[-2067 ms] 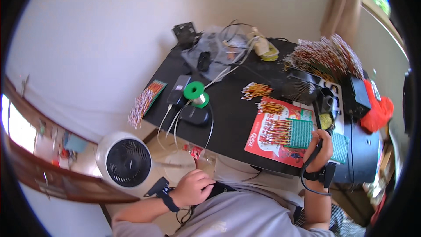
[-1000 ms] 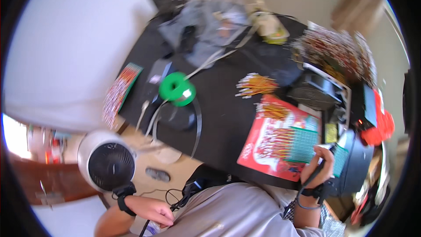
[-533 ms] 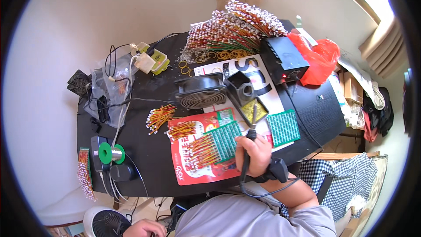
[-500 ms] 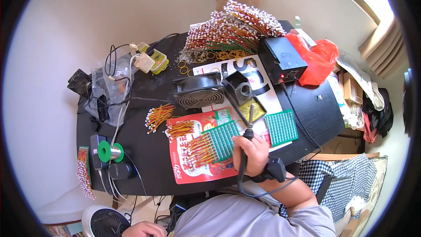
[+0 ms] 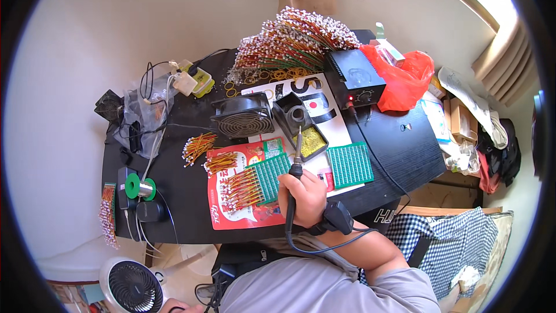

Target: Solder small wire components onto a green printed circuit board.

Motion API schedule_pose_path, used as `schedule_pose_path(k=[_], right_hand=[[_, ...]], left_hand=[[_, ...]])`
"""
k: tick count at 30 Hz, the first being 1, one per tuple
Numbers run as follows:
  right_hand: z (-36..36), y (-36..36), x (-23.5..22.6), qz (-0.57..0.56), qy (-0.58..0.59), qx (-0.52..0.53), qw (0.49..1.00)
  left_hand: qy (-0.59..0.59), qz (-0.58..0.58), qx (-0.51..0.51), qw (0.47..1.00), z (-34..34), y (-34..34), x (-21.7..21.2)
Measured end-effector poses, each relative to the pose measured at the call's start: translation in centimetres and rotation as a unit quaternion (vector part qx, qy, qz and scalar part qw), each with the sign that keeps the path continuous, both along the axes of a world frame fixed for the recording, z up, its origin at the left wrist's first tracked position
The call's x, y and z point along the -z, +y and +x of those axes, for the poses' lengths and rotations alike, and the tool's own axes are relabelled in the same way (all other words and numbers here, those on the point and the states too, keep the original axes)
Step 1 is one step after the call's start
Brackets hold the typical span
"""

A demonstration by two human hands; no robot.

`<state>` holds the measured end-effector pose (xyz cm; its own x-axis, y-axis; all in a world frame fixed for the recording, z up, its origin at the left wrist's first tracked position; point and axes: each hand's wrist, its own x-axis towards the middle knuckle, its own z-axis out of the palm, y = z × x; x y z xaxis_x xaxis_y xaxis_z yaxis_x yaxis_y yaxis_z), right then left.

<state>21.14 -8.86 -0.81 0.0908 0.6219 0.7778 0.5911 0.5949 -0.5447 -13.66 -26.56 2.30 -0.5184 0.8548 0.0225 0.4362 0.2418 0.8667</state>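
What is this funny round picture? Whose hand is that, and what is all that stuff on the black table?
The picture comes from a small camera worn on a person's head, looking down. Its lens is very wide, so straight edges look bent and the picture looks round.

The right hand belongs to that person. It holds a soldering iron, a hot pen-like tool with a cord. Its tip points toward a black stand with a yellow pad in it. The left hand is just visible low down, near a white fan on the floor.

On the black table lie green boards full of tiny holes, bundles of little coloured wires, a green spool, a black fan and a black box beside a red bag.
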Motion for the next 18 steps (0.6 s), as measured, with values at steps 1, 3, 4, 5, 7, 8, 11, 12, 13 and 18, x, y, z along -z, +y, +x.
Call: schedule_pose_path(k=[1,3,4,5,7,8,11,12,13,18], right_hand=[[0.2,-0.1,-0.2,-0.006,-0.004,-0.003,1.0],[0.2,-0.3,-0.2,-0.012,-0.007,0.0,1.0],[0.3,-0.3,-0.3,-0.013,-0.01,0.003,1.0],[0.6,-0.2,-0.3,-0.012,-0.013,0.007,1.0],[0.9,-0.2,-0.3,-0.012,-0.015,0.013,1.0],[0.6,0.0,-0.1,-0.012,-0.012,0.011,1.0],[0.0,0.0,-0.1,-0.016,-0.008,0.006,1.0],[0.1,-0.1,-0.1,-0.019,-0.009,0.008,1.0],[0.5,-0.2,-0.4,-0.024,-0.011,0.006,1.0],[0.6,-0.3,-0.2,-0.036,-0.002,0.006,0.999]], left_hand=[[0.012,0.007,-0.017,1.0,0.7,0.0,0.8],[0.055,0.026,-0.05,0.997,1.7,-0.1,2.2],[0.072,0.038,-0.057,0.995,2.1,0.2,2.6],[0.088,0.052,-0.063,0.993,2.4,0.2,3.1],[0.115,0.087,-0.08,0.986,2.7,0.7,3.5],[0.133,0.108,-0.093,0.981,2.6,1.1,3.4],[0.19,0.175,-0.134,0.957,2.0,2.5,2.4],[0.215,0.198,-0.147,0.945,2.0,2.7,2.0],[0.236,0.223,-0.159,0.932,2.1,3.1,1.8],[0.364,0.381,-0.22,0.821,2.3,5.7,-2.2]])
